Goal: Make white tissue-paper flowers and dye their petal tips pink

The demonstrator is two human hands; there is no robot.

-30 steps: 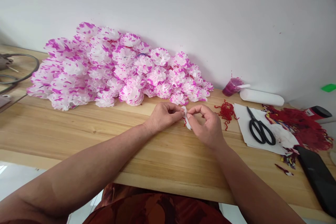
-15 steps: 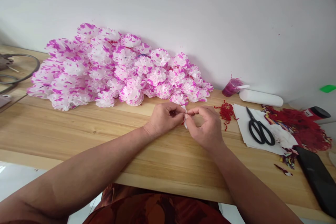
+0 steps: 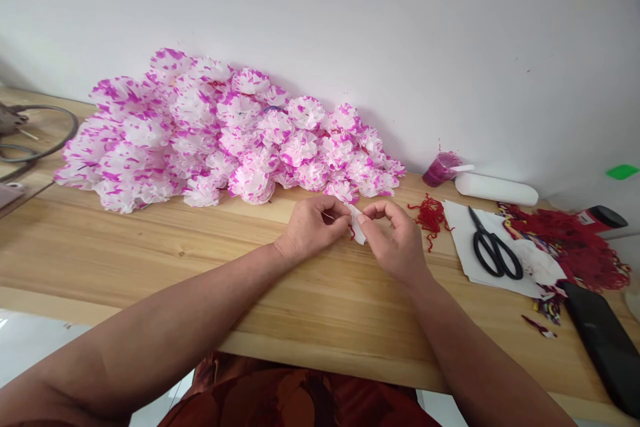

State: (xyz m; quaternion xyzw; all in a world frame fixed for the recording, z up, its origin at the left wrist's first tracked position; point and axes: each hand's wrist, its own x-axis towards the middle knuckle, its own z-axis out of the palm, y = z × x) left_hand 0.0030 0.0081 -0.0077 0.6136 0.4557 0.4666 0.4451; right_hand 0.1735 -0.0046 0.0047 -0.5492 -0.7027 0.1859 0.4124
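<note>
Between my two hands is a small piece of thin white paper (image 3: pixel 358 229) with a short end of red yarn (image 3: pixel 352 233) hanging at its left side. My left hand (image 3: pixel 320 227) is closed, its thumb and fingers pinching the paper's left side where the yarn shows. My right hand (image 3: pixel 395 237) pinches the paper's right edge between thumb and forefinger. Just behind my hands lies a large heap of white paper flowers (image 3: pixel 250 140) with magenta-tipped petals. Cut red yarn pieces (image 3: pixel 431 215) sit to the right of my right hand.
Black-handled scissors (image 3: pixel 495 250) rest on white paper sheets (image 3: pixel 463 240). Beyond are a cup of purple liquid (image 3: pixel 440 170), a white cylinder (image 3: pixel 497 188), a red yarn tangle (image 3: pixel 585 247), a dark-lidded jar (image 3: pixel 605 217) and a black phone (image 3: pixel 600 340). A grey cable (image 3: pixel 65 133) lies far left.
The right hand has drawn slightly rightward, and the white paper between the hands now shows wider. The left hand has stayed nearly in place.
</note>
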